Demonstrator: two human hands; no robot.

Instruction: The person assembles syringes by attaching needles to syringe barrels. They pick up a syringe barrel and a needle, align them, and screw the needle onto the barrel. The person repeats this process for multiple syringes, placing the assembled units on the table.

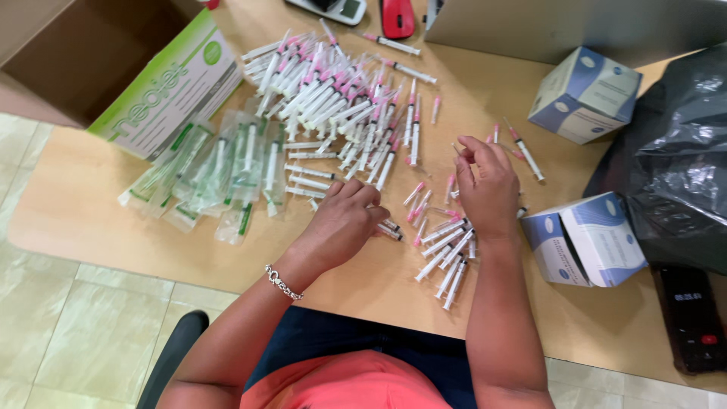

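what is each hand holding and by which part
Left hand closes around the barrels of a few syringes. Right hand pinches something small at its fingertips; too small to identify.

The table (424, 280) looks like smooth light wood laminate with a soft sheen. The loose syringes (333, 102) are clear glossy plastic with pink plastic caps; the packed syringes (219, 167) lie in thin, shiny, crinkled film wrappers. The green-and-white box (170, 87) and the blue-and-white boxes (587, 95) are matt printed cardboard. The black bag (678, 159) is glossy, wrinkled plastic. The bracelet (282, 282) on the left wrist looks like bright metal links. The floor (68, 333) is polished pale tile
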